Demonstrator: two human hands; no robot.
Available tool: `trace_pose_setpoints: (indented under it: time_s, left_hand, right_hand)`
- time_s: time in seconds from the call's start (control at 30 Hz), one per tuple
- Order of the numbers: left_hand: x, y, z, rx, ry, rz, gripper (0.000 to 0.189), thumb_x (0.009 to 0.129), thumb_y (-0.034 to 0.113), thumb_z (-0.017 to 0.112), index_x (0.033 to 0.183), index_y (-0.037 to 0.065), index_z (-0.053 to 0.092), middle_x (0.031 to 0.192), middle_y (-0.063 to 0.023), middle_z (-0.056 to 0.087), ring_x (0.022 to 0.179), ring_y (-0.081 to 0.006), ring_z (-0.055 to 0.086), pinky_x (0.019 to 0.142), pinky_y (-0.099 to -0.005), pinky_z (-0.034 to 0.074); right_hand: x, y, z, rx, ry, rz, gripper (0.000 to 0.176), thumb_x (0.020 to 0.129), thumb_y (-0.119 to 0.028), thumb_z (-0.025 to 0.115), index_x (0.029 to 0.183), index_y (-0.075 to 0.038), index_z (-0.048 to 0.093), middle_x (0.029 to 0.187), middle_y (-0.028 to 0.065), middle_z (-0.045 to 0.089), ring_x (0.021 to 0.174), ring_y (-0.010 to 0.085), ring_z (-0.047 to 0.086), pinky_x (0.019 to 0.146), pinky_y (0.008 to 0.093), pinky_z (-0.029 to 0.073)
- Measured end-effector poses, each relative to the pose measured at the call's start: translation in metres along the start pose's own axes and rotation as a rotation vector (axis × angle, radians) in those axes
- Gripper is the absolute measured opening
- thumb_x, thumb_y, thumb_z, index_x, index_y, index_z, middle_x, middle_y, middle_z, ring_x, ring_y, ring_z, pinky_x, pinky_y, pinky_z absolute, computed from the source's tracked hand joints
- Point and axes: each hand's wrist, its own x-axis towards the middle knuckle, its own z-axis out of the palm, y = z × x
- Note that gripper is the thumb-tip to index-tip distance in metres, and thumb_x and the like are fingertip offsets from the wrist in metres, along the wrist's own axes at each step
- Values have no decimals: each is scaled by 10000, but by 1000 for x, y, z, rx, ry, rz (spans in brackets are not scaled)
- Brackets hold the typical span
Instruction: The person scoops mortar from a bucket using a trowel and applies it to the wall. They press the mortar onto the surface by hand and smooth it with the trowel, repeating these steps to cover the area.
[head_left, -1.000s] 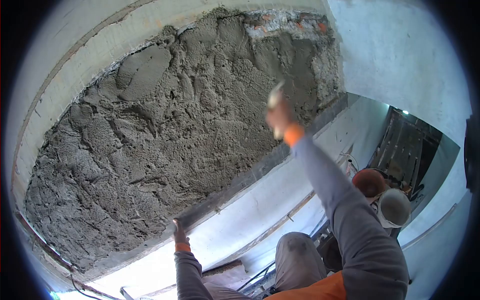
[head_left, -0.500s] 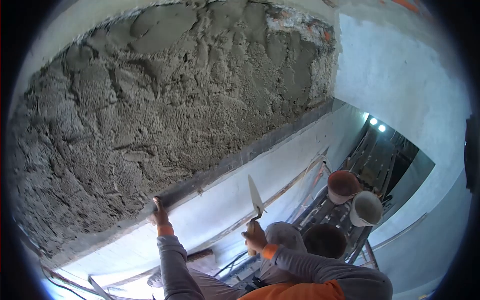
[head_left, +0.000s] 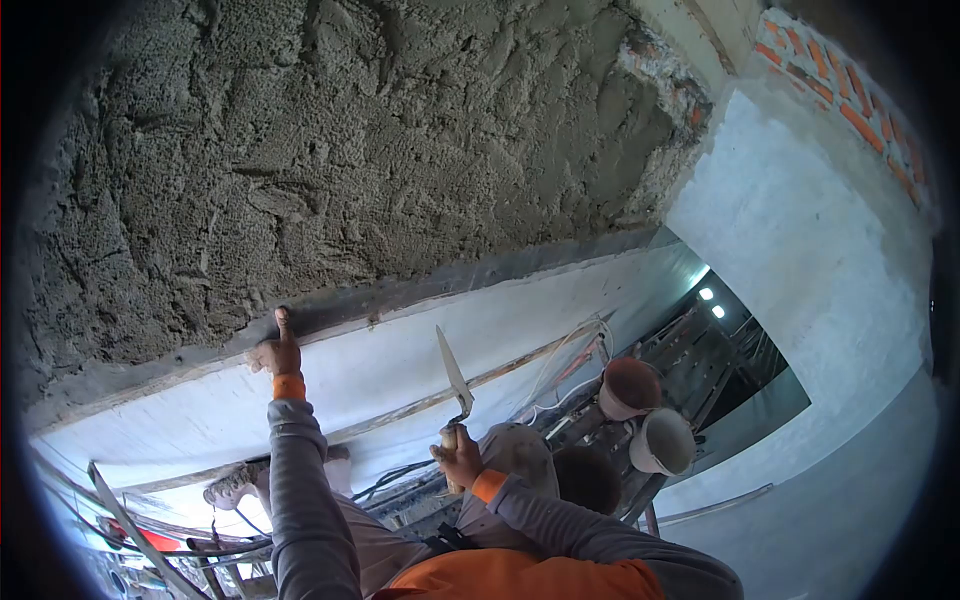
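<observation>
My left hand point(head_left: 277, 350) is raised to the lower edge of a wall band covered in rough, wet grey mortar point(head_left: 330, 190). Its thumb points up and stands apart from the other fingers, which touch the edge. A dark smooth strip point(head_left: 480, 275) runs along that edge, starting beside the thumb and going right. Lower down, in front of my body, my right hand point(head_left: 460, 460) is wrapped round the handle of a pointed trowel point(head_left: 453, 372). The blade points upward, apart from the mortar, and little or no mortar shows on it.
A reddish bucket point(head_left: 630, 388) and a pale bucket point(head_left: 662, 442) stand on scaffold planks to the right. A dark round container point(head_left: 587, 480) is near my right arm. Cables and poles point(head_left: 150, 545) lie at lower left. Bare bricks point(head_left: 860, 125) show at upper right.
The view has shifted, so both hands and the buckets appear further left. My left hand remains at the mortar's lower edge, and my right hand still holds the trowel.
</observation>
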Motion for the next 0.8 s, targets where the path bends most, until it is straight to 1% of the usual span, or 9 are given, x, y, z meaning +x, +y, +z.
trace_pose_setpoints:
  time_s: [0.27, 0.37, 0.43, 0.47, 0.53, 0.63, 0.67, 0.77, 0.8]
  left_hand:
    - [-15, 15, -4, 9, 104, -37, 1446, 564, 908, 365, 1212, -311, -65, 1264, -544, 30, 1258, -582, 161, 1060, -457, 224]
    - [29, -32, 41, 851, 1044, 221, 1334, 630, 890, 296, 1295, -204, -81, 1247, -559, 41, 1246, -607, 141, 1052, -503, 203]
    - [34, -36, 43, 804, 1055, 205, 1333, 625, 880, 332, 1326, -171, -94, 1270, -537, -5, 1263, -589, 109, 1054, -511, 199]
    - [9, -14, 18, 364, 570, 77, 1388, 592, 886, 381, 1299, -207, -99, 1294, -514, -49, 1287, -562, 76, 1065, -488, 194]
    - [9, -11, 17, 333, 556, 120, 1441, 563, 890, 429, 1270, -245, -109, 1320, -490, -92, 1312, -531, 39, 1079, -464, 182]
    - [50, -60, 56, 1148, 1492, 475, 1442, 569, 889, 425, 1255, -259, -113, 1325, -484, -93, 1315, -526, 26, 1087, -454, 160]
    - [48, -63, 54, 1168, 1467, 484, 1448, 566, 891, 422, 1245, -271, -109, 1326, -483, -94, 1314, -527, 19, 1090, -448, 152]
    - [13, -29, 5, 1041, -251, 352, 613, 951, 426, 345, 1438, 330, -15, 1221, -578, -5, 1088, -775, 17, 887, -756, 171]
    - [19, -34, 9, 1100, -196, 408, 547, 962, 312, 305, 1392, 447, -6, 1182, -600, 18, 1031, -804, 33, 811, -785, 191]
  right_hand:
    - [-3, -14, -6, -25, 41, -7, 409, 751, -248, 703, 1013, -43, 464, 794, 185, 620, 737, 401, 604, 616, 431, 494]
    - [-5, -17, -11, 1, 56, -20, 418, 747, -248, 708, 1010, -37, 461, 766, 186, 616, 724, 394, 607, 598, 427, 497]
    - [-3, -7, -8, 74, 60, 50, 410, 750, -236, 716, 1005, -41, 460, 744, 136, 579, 574, 264, 586, 507, 364, 485]
    - [-3, -1, -6, 112, 63, 85, 407, 751, -230, 721, 1002, -43, 460, 733, 111, 560, 498, 199, 575, 462, 332, 478]
    - [-2, 2, -7, 222, 44, 128, 403, 756, -209, 713, 1006, -39, 448, 719, 95, 539, 463, 176, 556, 432, 315, 467]
    - [2, -17, -16, 426, 5, 293, 401, 760, -179, 697, 1021, -25, 435, 732, 81, 513, 453, 170, 546, 414, 310, 459]
    - [4, -20, -18, 435, 8, 318, 400, 757, -175, 697, 1021, -23, 437, 747, 85, 516, 460, 171, 548, 416, 312, 461]
    - [6, -33, -25, 392, 39, 326, 411, 734, -153, 708, 1023, -21, 447, 777, 90, 519, 483, 180, 555, 432, 332, 470]
    - [7, -34, -26, 378, 53, 307, 416, 728, -151, 713, 1024, -23, 450, 774, 88, 518, 480, 182, 552, 435, 336, 471]
